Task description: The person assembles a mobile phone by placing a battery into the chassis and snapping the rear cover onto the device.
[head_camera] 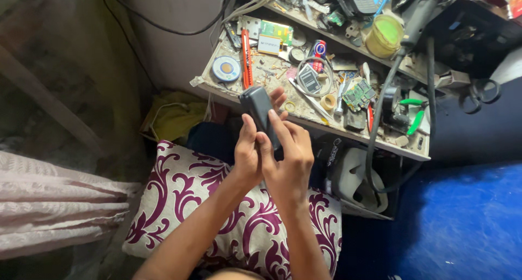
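A dark grey phone (255, 103) is held upright in front of a cluttered workbench (304, 119). My left hand (246, 155) grips its lower left side, thumb pressed along its edge, fingertips showing behind it near the top. My right hand (288, 155) holds the lower right part, with the index finger laid along the phone's back. Both forearms rise from the bottom of the head view, above a white cushion with maroon swirls (179, 204).
The workbench carries a green circuit board (359, 94), an orange-handled cutter (247, 62), a round solder reel (226, 69), a yellow-green tub (384, 36), green-handled pliers (413, 114) and black cables (380, 106). Blue floor (467, 220) lies right, a pale curtain (49, 204) left.
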